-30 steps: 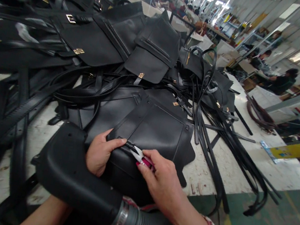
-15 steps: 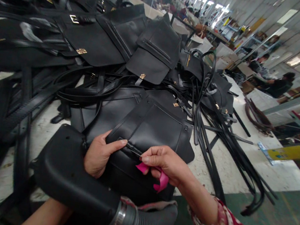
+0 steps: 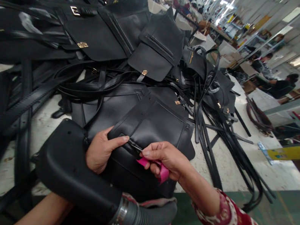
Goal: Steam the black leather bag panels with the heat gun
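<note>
Black bag (image 3: 162, 121), pink tool (image 3: 164, 174)

Lies slanted at mid-view, smooth and faintly shiny, crossed by thin lines. As for the tool (partly hidden), points a slim tip (image 3: 138, 149) at the bag's near edge, pink end curling below.

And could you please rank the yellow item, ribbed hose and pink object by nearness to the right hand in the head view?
1. Pink object: in the right hand.
2. Ribbed hose: below it.
3. Yellow item: far to the right.
</note>
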Demonstrator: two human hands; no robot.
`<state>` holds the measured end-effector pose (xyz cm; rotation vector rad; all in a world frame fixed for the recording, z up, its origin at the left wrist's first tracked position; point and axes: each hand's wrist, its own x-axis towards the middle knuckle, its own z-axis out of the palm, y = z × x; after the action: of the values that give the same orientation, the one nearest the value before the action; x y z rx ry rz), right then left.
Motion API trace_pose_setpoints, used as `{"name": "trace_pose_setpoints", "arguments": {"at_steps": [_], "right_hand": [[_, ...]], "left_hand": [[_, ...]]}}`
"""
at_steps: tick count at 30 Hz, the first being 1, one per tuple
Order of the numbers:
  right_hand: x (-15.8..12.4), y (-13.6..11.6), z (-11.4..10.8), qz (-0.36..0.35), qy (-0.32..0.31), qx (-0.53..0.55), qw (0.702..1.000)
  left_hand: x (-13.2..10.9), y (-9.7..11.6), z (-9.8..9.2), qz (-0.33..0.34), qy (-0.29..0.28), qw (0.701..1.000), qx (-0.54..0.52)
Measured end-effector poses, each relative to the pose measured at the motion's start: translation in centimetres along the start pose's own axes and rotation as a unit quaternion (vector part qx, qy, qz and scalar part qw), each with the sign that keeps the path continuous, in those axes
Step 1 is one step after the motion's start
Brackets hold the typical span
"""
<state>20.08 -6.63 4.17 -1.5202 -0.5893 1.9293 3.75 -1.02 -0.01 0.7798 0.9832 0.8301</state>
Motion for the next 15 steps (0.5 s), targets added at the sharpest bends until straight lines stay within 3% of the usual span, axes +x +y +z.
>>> {"name": "trace_pose_setpoints", "arguments": {"at_steps": [4,9,15], "right_hand": [[0.0,-0.1,0.4,0.006,0.023,-0.001,1.000],[-0.3,0.3,0.9,-0.038,0.048,-0.029,0.998],[-0.9,1.0,0.7,-0.055,0.042,-0.039,0.997]], "left_hand": [[0.0,0.0,0.0,0.005,-0.002,1.000,0.009],[0.1,-0.1,-0.2,0.012,-0.003,1.000,0.019],[0.3,-0.2,-0.2,0.015,-0.010,1.000,0.020]]}}
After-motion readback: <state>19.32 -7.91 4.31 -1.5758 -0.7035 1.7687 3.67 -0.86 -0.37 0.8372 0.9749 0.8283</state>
